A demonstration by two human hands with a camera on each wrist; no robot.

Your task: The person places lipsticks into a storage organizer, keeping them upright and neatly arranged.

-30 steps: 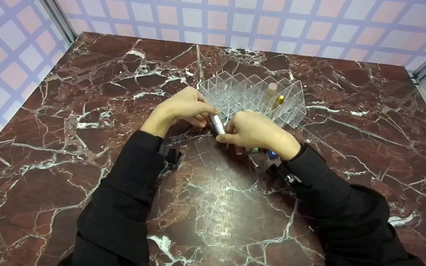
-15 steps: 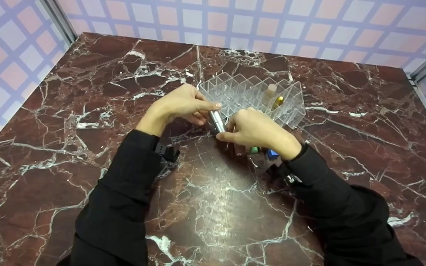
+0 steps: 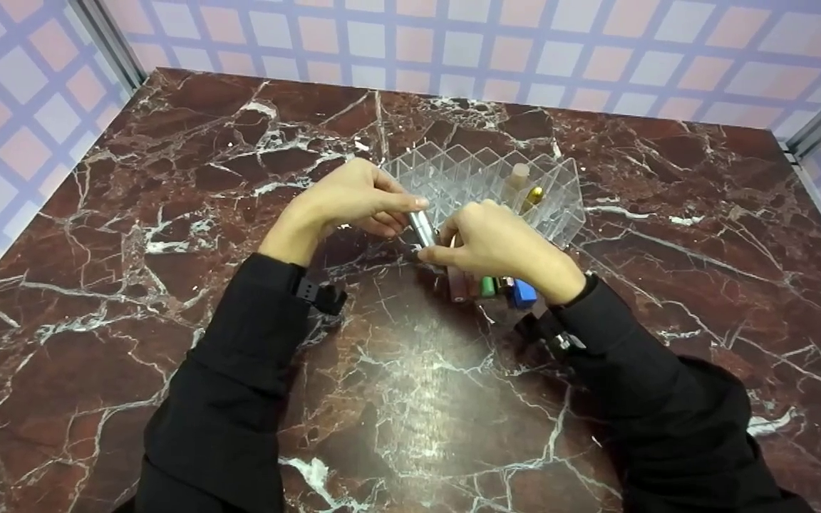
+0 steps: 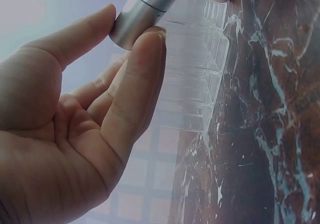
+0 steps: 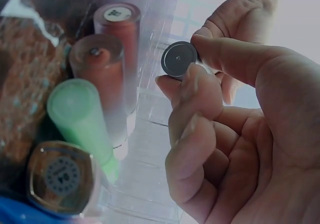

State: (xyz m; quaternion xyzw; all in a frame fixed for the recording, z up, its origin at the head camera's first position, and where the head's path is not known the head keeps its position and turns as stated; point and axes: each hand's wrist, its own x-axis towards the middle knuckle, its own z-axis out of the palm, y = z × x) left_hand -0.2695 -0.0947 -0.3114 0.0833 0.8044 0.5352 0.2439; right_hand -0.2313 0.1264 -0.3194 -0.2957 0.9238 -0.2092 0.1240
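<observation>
A silver lipstick tube [image 3: 422,228] is held between both hands, in front of a clear lipstick organizer [image 3: 446,171]. My left hand [image 3: 357,196] pinches its upper left end between thumb and fingers. In the left wrist view a thin dark seam crosses the tube [image 4: 147,12]. At the lower right end, my right hand [image 3: 496,239] grips it with thumb and curled fingers. The right wrist view shows the tube's round dark end [image 5: 178,58] facing the camera.
Standing in the organizer are a gold-capped tube [image 3: 534,195] and a beige-topped one [image 3: 519,175]. Below my right hand lie a dark red tube [image 3: 457,286], a green tube [image 3: 487,287] and a blue one [image 3: 523,293]. A patterned wall [image 3: 417,43] rises behind the marbled table [image 3: 239,178].
Both hands and the silver tube have shifted slightly up and away, with the grip kept at each end. More of the green and blue tubes shows beneath my right hand.
</observation>
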